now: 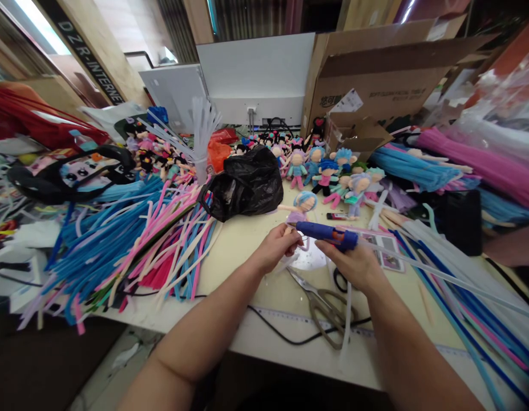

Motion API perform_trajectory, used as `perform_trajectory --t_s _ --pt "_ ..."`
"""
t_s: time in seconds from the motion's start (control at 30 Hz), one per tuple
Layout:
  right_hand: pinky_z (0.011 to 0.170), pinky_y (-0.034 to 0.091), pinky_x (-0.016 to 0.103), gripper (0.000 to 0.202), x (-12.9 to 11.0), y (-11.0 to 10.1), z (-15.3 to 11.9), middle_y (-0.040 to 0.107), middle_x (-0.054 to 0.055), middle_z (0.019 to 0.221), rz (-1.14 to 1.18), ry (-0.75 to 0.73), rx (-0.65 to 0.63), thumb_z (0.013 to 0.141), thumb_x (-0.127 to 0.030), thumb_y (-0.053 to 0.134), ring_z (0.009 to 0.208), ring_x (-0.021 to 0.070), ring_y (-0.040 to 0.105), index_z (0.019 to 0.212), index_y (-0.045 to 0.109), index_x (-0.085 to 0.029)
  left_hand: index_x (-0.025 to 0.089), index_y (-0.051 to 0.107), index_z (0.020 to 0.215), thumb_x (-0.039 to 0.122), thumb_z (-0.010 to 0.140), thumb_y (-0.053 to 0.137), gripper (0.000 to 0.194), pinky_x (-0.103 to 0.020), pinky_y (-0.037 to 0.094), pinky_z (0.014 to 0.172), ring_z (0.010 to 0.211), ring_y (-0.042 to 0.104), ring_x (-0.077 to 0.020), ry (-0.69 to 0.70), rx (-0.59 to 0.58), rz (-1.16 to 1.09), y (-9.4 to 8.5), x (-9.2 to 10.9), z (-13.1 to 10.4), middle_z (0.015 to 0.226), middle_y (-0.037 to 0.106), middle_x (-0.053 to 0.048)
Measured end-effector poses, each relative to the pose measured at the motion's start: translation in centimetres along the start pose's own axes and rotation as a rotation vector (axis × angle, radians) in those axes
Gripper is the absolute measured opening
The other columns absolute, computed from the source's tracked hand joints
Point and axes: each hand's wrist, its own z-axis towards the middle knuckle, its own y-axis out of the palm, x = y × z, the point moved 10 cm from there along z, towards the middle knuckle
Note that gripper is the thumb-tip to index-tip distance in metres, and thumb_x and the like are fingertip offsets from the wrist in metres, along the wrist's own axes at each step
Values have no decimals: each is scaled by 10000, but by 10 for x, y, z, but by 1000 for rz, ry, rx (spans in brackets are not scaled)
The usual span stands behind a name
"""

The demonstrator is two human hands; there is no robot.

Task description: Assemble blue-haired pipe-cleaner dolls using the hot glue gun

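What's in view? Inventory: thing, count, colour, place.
glue gun: one, blue, in right grip
nearest doll: one, blue-haired, just beyond left grip
grouped dolls: many, mixed colours, back centre
scissors: one pair, olive-handled, front centre
fuzzy stems: many, blue, pink, others, both sides
bag: one, black, centre
translucent sticks: several, upright, left of centre
cardboard boxes: at least two, brown, back right
monitor: one, white, back centre
clear plastic: uncounted, far right
table: one, cream, beneath
left grip: one, bare, at gun's tip; contents unclear
right grip: one, bare, on glue gun
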Motion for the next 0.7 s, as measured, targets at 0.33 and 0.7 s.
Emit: perform_trajectory --t_s 0.33,0.7 --pt "506 383 291 322 2 0 0 532 1 563 -13 48 -2 684 -516 570 542 154 458 664 595 -196 161 489 766 284 733 587 161 -207 241 437 462 390 -42 -16 20 -8 0 2 -1 646 530 25" --pt "535 411 294 326 0 -2 0 579 8 599 -44 21 12 695 -514 566 570 169 506 696 624 -193 163 492 760 298 744 593 169 -206 245 440 462 388 -40 -8 17 -6 -1 1 -1 644 544 24"
